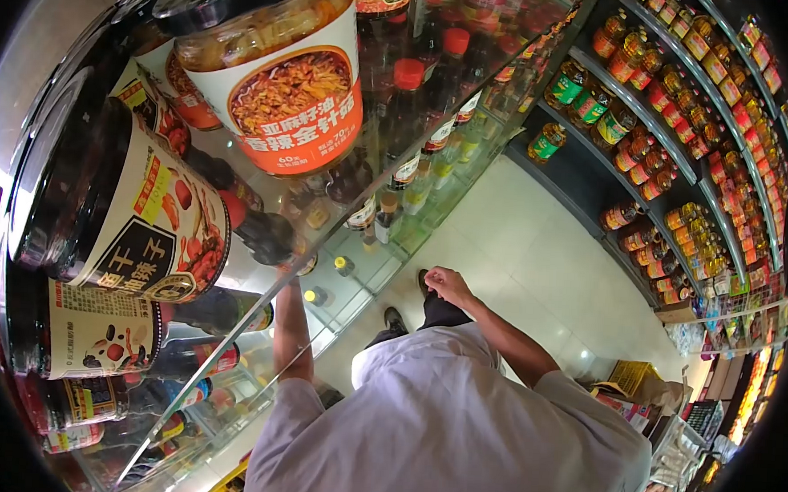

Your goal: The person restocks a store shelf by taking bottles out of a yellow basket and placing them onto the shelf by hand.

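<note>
My left forearm (291,334) reaches in at the glass shelf edge, and my left hand is hidden behind the shelf and its bottles. Nearest to it are a dark bottle (265,237) lying in view above the wrist and small yellow-capped bottles (316,295) on a lower glass shelf. My right hand (446,285) hangs over the floor beside my leg, its fingers loosely curled, with nothing visible in them. Large on the upper shelf stand a black-lidded jar with a white and orange label (295,89) and a black-lidded jar with a cream label (159,216).
More jars (104,333) and red-capped bottles (408,77) fill the glass shelves (341,243) on the left. Across the tiled floor (510,243), dark shelves hold rows of oil bottles (588,105). A yellow crate (632,379) and boxes stand at the right.
</note>
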Available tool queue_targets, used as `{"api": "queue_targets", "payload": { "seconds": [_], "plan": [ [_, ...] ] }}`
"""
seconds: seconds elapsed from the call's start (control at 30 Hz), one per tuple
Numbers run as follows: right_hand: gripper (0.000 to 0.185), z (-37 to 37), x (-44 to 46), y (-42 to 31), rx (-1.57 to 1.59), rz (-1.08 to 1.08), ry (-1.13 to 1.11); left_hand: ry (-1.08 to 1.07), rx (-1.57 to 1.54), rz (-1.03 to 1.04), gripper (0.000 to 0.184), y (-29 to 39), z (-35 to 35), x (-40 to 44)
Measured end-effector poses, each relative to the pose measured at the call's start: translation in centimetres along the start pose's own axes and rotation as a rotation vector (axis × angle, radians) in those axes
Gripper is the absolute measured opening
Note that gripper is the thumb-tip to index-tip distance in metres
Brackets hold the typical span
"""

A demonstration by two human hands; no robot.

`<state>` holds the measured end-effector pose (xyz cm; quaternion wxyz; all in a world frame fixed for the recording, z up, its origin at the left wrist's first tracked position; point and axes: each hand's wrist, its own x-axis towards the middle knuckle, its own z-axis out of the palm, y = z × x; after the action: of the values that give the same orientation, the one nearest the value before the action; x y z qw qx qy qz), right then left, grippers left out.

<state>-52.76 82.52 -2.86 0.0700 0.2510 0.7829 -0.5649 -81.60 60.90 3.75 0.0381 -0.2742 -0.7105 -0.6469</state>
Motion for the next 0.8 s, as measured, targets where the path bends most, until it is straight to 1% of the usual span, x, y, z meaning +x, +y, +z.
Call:
{"api": "queue_targets", "payload": {
  "seconds": [0.33, 0.4, 0.5, 0.6, 0.67, 0.8],
  "plan": [
    [0.021, -1.0, -0.9, 0.9, 0.059, 0.075, 0.044, 0.053, -0.102, -0.003, 0.065, -1.1, -1.3, 0.5],
    [0.020, -1.2, -1.3, 1.4, 0.046, 0.084, 0.054, 0.038, 0.141, -0.015, 0.069, -1.7, -1.6, 0.4],
    [0.020, -1.8, -2.1, 2.1, 0.086, 0.053, 0.097, 0.049, 0.137, -0.026, 0.068, -1.9, -1.9, 0.1],
    [0.021, -2.5, -3.0, 2.7, 0.081, 0.079, 0.089, 0.067, 0.134, -0.039, 0.067, -1.4, -2.2, 0.1],
    [0.021, -2.9, -3.6, 3.2, 0.045, 0.161, 0.098, 0.078, 0.128, -0.046, 0.067, -1.2, -2.1, 0.2],
    [0.021, -3.3, -5.5, 5.3, 0.043, 0.172, 0.096, 0.098, 0.118, -0.098, 0.065, -0.7, -1.9, -2.0]
  ]
}}
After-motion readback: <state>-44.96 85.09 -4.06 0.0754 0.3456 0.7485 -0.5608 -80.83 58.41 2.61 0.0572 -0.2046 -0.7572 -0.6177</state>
